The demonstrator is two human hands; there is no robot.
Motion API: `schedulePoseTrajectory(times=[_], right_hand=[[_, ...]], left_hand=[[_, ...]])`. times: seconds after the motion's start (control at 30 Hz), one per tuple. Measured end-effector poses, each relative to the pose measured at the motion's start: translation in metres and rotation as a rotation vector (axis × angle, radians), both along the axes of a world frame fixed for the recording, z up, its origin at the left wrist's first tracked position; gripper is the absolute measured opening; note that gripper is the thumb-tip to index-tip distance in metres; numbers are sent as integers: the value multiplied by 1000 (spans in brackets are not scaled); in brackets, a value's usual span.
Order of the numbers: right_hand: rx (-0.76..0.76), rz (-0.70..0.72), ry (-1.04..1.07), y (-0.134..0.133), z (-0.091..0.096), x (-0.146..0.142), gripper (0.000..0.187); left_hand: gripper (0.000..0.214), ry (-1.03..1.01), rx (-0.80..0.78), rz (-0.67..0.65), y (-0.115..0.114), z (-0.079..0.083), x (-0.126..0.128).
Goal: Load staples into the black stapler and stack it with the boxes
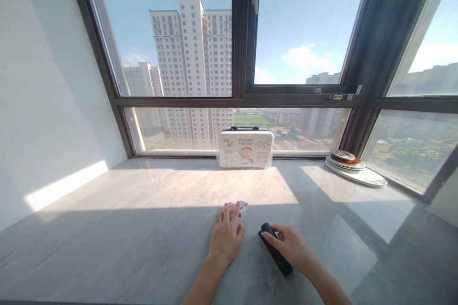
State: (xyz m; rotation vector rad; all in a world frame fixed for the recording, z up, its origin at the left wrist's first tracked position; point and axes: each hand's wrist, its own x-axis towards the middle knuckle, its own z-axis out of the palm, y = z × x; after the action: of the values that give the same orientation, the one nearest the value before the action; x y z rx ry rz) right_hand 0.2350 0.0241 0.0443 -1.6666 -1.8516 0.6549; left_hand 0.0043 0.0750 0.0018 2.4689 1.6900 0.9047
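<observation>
Well, over on the left a pale wall [46,76] slopes down to the grey marbled counter [107,248], a bright strip of sun lying along its foot. Next to it, through the dark-framed window [239,47], I see a tall block of flats [193,47] under a blue sky. Nearer to me, the person's left hand [225,238] rests palm down, fingers stretched out and slightly apart, laid over a small printed packet [244,207] on the counter. Most of that packet is covered, so I can't read what it is; it lies just where the shade meets the sunlit band. Behind it, against the window, a white case [246,152] with cartoon pictures and a black handle stands upright. To the right of the packet, and apart from it, is what looks like a black stapler [282,262], slanting with its far end toward the left. The right hand [293,245] is closed around it, thumb on top and fingers along the far side. Farthest right, a stack of plates [374,179] sits in the window corner, an amber one near the top.
</observation>
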Motion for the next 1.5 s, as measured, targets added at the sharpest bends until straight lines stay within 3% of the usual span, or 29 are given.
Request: schedulePoseTrajectory(times=[0.27,0.43,0.53,0.67,0.9,1.0,1.5], right_hand=[[-161,-79,423,-17,-29,7,68],[-117,-131,540,-7,-44,-22,67],[-82,-78,581,4,-45,-48,61],[-36,21,615,14,-44,-90,53],[-119,253,667,22,-46,-167,45],[-123,279,667,23,-47,-185,46],[-56,236,584,12,-26,-185,55]], left_hand=[[47,-33,27,-5,-4,-5,17],[43,-46,71,18,-25,-13,19],[43,-28,112,43,-38,-19,15],[43,-9,143,75,-47,-24,-8],[46,-10,154,129,-46,-28,-95],[44,-18,118,141,-44,-26,-117],[40,-212,-4,113,-42,-19,-127]])
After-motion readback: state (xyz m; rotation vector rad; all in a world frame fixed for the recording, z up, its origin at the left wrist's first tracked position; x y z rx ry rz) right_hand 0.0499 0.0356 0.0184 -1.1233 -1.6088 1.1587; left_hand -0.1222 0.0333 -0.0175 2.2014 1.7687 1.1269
